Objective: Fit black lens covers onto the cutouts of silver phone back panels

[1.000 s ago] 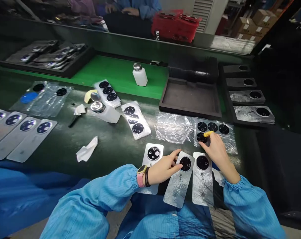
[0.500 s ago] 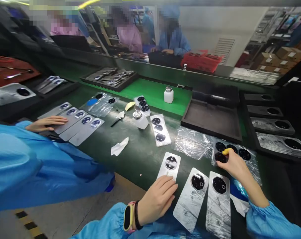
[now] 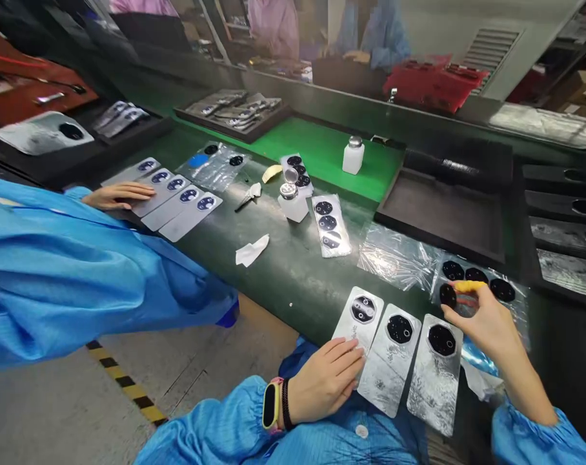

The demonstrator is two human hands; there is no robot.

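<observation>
My left hand (image 3: 326, 380) lies with its fingers stretched over the lower part of a silvery phone back cover (image 3: 350, 327), which has a dark octagonal camera plate near its top. Beside it on the right lie a second phone back cover (image 3: 388, 361) and a third one (image 3: 435, 381). My right hand (image 3: 494, 326), with a yellow finger cot (image 3: 470, 285) on one finger, pinches a round black lens cover (image 3: 448, 296) by its edge. The lens cover is tilted, just over a clear plastic sheet (image 3: 518, 316) that bears several more black discs (image 3: 503, 290).
A co-worker's hand (image 3: 119, 194) rests by a row of phone back covers (image 3: 189, 216) at left. White pump bottles (image 3: 293, 208), a strip of lens covers (image 3: 328, 223), plastic film (image 3: 397, 255) and a black tray (image 3: 491, 252) stand farther back. A white tissue (image 3: 252, 250) lies mid-table.
The camera has tipped downward, so the scene sits higher in view. In my right hand the black lens cover is now tilted more on edge. My left hand stays on the same back cover.
</observation>
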